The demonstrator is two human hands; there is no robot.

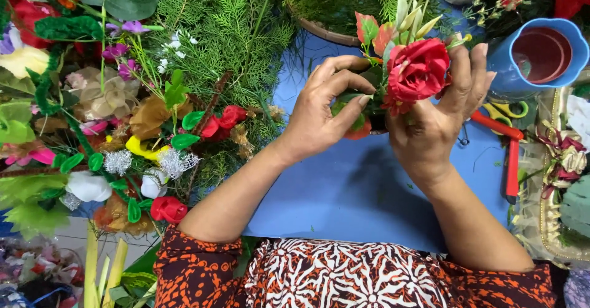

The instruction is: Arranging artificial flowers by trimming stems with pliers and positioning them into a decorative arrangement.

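My left hand [322,111] and my right hand [439,117] together hold a small flower arrangement [393,68] above a blue table [356,191]. Its front bloom is a big red artificial rose [418,68], with pale buds and reddish-green leaves rising behind it. My left fingers curl over the dark base and green leaves on the left side. My right fingers wrap around the right side, just behind the rose. The base itself is mostly hidden between the hands.
A heap of artificial flowers and green fern sprigs [141,99] covers the left. A blue pot [541,56] stands at the far right, with red-handled pliers [510,154] and scissors [507,108] beside it. A basket of greenery [332,13] sits behind.
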